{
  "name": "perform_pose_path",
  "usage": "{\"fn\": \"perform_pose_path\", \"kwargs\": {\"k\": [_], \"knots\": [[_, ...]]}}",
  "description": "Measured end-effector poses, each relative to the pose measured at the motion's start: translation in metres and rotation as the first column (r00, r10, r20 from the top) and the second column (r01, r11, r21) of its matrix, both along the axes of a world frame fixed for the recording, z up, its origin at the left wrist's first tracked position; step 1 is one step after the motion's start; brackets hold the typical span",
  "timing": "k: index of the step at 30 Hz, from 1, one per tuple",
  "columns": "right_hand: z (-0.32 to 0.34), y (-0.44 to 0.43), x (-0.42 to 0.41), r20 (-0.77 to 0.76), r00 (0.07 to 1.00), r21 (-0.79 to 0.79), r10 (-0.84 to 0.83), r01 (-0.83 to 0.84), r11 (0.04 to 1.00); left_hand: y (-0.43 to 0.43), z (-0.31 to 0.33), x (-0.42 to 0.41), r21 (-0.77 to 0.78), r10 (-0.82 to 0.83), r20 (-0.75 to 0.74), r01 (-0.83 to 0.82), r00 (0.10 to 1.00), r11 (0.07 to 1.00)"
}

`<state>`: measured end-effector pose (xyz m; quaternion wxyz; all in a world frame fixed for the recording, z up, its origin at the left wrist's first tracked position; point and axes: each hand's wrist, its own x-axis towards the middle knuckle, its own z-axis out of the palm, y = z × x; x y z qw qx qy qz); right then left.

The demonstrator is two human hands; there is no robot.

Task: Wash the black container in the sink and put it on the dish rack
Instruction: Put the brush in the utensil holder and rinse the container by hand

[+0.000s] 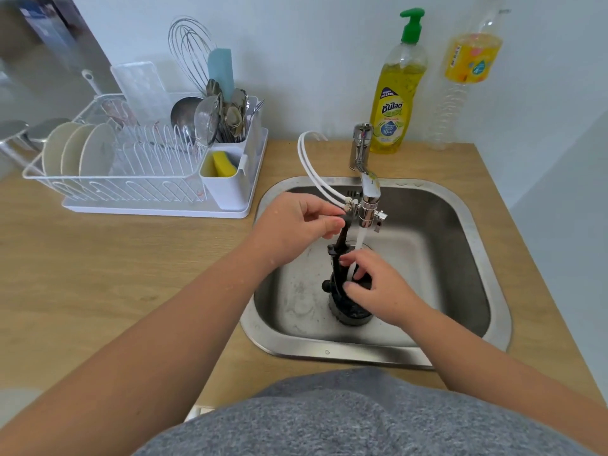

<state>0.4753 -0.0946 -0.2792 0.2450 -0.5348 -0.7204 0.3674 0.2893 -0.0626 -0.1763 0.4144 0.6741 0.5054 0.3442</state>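
From the head camera: the black container [350, 304] stood in the sink [460, 212] under running water. The left hand [296, 222] pinched its handle; the right hand [371, 284] curled fingers over its rim. Wet, likely slippery, light, stiff plastic; the handle looked safest.

Sink [460, 225] basin: right half open, bare steel. Middle crowded — faucet [370, 192] overhangs from the back rim, its water stream falling onto the black container [350, 307] held in both hands. White hoses [316, 172] loop off the faucet's left side, blocking the back-left corner. Counter [131, 274] between sink and dish rack [138, 179] bare. Rack: plates [79, 149] fill the left slots; middle slots look free, though glare blurs them. Soap bottle [394, 93] stands behind the faucet.
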Motion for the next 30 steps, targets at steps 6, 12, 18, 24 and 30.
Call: {"fn": "perform_pose_path", "kwargs": {"k": [6, 12, 18, 24, 30], "knots": [[-0.002, 0.004, -0.023, 0.148, 0.986, 0.208, -0.071, 0.040, 0.977, -0.009, -0.014, -0.006, -0.018, -0.007, 0.019, 0.007, 1.000, 1.000], [0.001, -0.001, -0.020, 0.205, 0.955, 0.238, -0.214, 0.163, 0.958, -0.015, -0.078, -0.025, 0.088, -0.006, -0.498, 0.057, 0.867, 0.994], [0.007, -0.008, -0.028, 0.196, 0.956, 0.234, -0.219, 0.171, 0.957, -0.028, -0.137, -0.037, -0.041, -0.189, -0.832, 0.282, 0.522, 0.958], [0.055, 0.016, -0.065, -0.045, 0.960, 0.330, -0.278, 0.277, 0.903, -0.032, -0.152, -0.052, -0.019, -0.203, -0.792, 0.309, 0.576, 0.951], [0.129, 0.093, -0.131, -0.272, 0.934, 0.341, -0.230, 0.317, 0.885, -0.034, -0.157, -0.059, 0.051, -0.176, -0.744, 0.317, 0.645, 0.947]]}}
